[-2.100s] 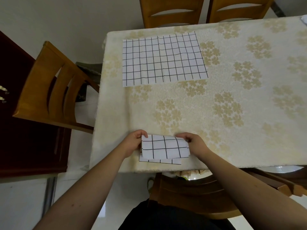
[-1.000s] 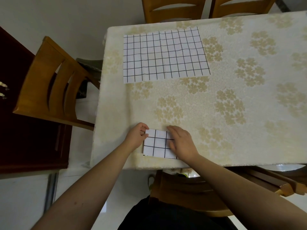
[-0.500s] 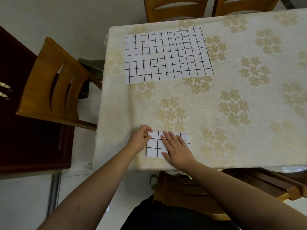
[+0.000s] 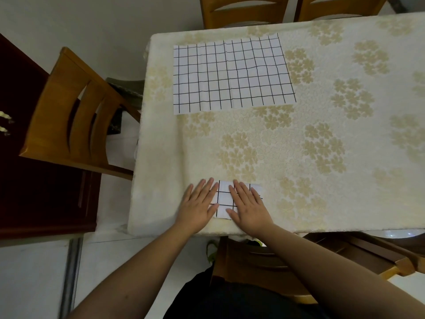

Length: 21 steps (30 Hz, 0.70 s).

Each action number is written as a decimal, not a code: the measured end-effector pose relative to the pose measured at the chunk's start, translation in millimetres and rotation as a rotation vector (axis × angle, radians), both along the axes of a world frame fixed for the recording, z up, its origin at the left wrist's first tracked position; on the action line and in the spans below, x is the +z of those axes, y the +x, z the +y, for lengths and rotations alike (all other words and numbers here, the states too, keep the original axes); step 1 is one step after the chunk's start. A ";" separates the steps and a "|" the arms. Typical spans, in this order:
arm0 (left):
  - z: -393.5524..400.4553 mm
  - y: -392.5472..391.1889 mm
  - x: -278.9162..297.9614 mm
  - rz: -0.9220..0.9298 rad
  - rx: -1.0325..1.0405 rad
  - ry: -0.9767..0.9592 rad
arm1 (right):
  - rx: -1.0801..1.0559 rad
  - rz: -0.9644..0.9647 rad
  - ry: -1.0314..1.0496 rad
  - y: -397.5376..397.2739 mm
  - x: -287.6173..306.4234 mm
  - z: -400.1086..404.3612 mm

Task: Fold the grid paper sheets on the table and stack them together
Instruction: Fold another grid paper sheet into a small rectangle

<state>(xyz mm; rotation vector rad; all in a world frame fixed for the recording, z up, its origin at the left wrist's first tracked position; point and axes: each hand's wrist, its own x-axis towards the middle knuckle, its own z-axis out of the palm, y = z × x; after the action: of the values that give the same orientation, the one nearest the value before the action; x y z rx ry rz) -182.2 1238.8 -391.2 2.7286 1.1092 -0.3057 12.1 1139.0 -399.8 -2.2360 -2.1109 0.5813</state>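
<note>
Both hands cover most of the folded grid paper point(image 4: 224, 199), so can't really count its layers. The table point(image 4: 345, 203) runs off the right edge, and the chairs point(image 4: 243, 10) up top are cropped.

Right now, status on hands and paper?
Both hands, left and right, flat, pressing the folded sheet at near edge. Unfolded sheet waits far side. Nothing between.

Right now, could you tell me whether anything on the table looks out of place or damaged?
Nothing stands out. The unfolded sheet lies flat, showing only light creases, and both hands, left and right, press flat on the folded paper near the table's edge.
</note>
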 end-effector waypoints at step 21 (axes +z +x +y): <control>39.0 12.7 27.6 -0.310 0.261 -0.268 | -0.352 0.022 0.141 59.2 35.9 9.1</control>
<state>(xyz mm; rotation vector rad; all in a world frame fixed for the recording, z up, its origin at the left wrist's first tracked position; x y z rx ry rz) -169.5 1277.8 -363.6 2.2695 1.2158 0.0089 71.3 1148.1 -363.8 -2.4213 -1.6310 0.4207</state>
